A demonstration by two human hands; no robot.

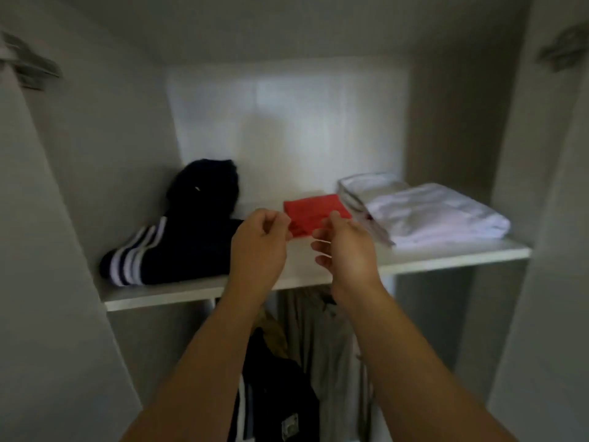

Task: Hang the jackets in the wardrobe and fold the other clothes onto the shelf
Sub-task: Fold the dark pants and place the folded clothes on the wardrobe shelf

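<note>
A small folded red cloth [314,212] lies in the middle of the white wardrobe shelf [446,261]. My left hand [259,247] is at its front left corner, with curled fingers and thumb pinching the edge. At the cloth's front right edge my right hand [349,250] pinches it between thumb and forefinger, and its lower fingers hang loose. A folded dark garment with white stripes [178,240] sits on the left of the shelf. Folded white clothes [427,215] are stacked on the right.
Below the shelf hang a dark jacket [274,387] and a grey garment [322,342]. The wardrobe's side walls close in on both sides, with door hinges at the upper left [30,67] and upper right [564,49].
</note>
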